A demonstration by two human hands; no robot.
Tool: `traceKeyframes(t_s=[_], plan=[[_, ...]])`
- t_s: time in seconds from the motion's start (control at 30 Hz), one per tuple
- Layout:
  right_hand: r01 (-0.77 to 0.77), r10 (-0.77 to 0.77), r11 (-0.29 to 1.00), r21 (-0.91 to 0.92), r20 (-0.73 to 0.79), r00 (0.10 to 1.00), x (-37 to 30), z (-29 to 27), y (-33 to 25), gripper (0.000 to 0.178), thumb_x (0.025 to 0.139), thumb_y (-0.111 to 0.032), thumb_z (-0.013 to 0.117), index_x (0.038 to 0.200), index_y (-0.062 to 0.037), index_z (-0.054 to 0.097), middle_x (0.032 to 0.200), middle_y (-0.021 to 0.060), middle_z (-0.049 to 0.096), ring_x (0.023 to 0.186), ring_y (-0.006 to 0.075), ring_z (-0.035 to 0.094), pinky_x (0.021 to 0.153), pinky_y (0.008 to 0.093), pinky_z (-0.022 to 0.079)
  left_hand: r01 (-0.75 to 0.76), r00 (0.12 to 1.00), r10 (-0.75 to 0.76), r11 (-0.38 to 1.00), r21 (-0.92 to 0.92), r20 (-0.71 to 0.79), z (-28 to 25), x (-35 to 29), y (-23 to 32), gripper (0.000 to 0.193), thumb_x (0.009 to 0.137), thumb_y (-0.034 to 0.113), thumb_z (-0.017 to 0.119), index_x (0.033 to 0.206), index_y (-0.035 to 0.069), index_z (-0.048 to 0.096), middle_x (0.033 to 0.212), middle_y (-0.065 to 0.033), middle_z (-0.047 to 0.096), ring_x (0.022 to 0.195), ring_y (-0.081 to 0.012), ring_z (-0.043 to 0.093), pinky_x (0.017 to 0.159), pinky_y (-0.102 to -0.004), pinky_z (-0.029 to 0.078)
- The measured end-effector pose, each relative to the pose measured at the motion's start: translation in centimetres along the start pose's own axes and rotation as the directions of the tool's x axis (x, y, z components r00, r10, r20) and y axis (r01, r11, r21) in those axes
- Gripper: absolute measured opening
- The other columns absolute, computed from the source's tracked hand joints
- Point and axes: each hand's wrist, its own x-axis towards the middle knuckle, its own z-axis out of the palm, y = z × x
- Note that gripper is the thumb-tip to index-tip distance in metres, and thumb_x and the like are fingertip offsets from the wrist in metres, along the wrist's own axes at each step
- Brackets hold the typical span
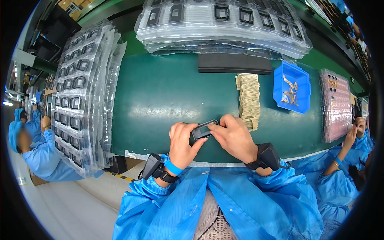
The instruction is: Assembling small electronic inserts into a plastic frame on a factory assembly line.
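Note:
Close to the front edge of the green table, my left hand (182, 145) grips a small black rectangular frame (201, 131) with a window-like opening, thumb along its lower side and fingers over its left end. My right hand (236, 137) is closed at the frame's right end, its fingertips pressed together on the frame's surface. Whether anything small sits between those fingertips is hidden. Just beyond my right hand lies a fanned stack of tan adhesive pieces (249, 96) with green marks.
A blue bin (306, 90) with peeled strips (291, 94) stands at right, near a long black box (235, 64). Stacked clear trays of black frames line the left (68, 92) and back (224, 38). Pink trays (335, 108) stand far right. Co-workers sit on both sides.

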Motion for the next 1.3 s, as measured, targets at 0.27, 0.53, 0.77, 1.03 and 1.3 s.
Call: traceKeyframes(t_s=[0.27,0.53,0.77,1.03,1.3], plan=[[-0.131,0.126,0.991,-0.035,-0.134,0.983,1.1,1.5,-0.8,0.013,0.079,-0.018,0.072,0.085,-0.0077,0.067,0.082,0.0073,0.051,0.074,0.0262,0.058,0.063,0.0393,0.045,-0.042,0.998,0.043,0.999,0.024,-0.039,1.0,-0.1,0.2,0.040,0.060,0.012,0.087,0.093,0.004,0.065,0.090,-0.0092,0.057,0.095,-0.0311,0.053,0.081,-0.0408,0.045],[-0.316,0.326,0.945,0.085,-0.152,0.933,1.7,1.0,-1.4,0.019,0.074,-0.018,0.076,0.073,-0.0050,0.063,0.082,0.0086,0.052,0.072,0.0277,0.059,0.062,0.0413,0.046,-0.100,0.990,0.103,0.994,0.033,-0.092,1.7,-0.7,0.2,0.044,0.059,0.014,0.087,0.094,0.005,0.063,0.089,-0.0094,0.054,0.089,-0.0309,0.053,0.079,-0.0413,0.041],[-0.300,0.301,0.953,0.034,-0.173,0.938,1.9,1.7,-1.0,0.017,0.073,-0.018,0.077,0.073,-0.0055,0.066,0.082,0.0076,0.053,0.072,0.0271,0.058,0.065,0.0407,0.042,-0.072,0.992,0.076,0.997,0.042,-0.098,1.6,-0.5,0.5,0.043,0.057,0.013,0.089,0.091,0.004,0.065,0.087,-0.0091,0.056,0.090,-0.0307,0.054,0.078,-0.0399,0.046],[-0.297,0.292,0.955,-0.002,-0.182,0.939,2.2,2.1,-1.2,0.008,0.073,-0.013,0.073,0.074,-0.0066,0.068,0.082,0.0065,0.054,0.070,0.0257,0.058,0.064,0.0401,0.041,-0.071,0.993,0.074,0.997,0.034,-0.097,1.6,-0.6,0.6,0.042,0.058,0.013,0.088,0.092,0.004,0.065,0.088,-0.0092,0.056,0.091,-0.0306,0.054,0.079,-0.0396,0.046],[-0.110,0.063,0.965,-0.240,-0.194,0.979,2.0,3.0,-1.2,0.009,0.073,-0.010,0.068,0.072,-0.0076,0.059,0.077,0.0066,0.049,0.072,0.0245,0.056,0.067,0.0393,0.036,-0.072,0.993,0.074,0.997,0.019,-0.093,1.5,-0.7,0.4,0.040,0.058,0.010,0.086,0.091,0.004,0.064,0.089,-0.0094,0.056,0.091,-0.0308,0.055,0.079,-0.0400,0.046]])
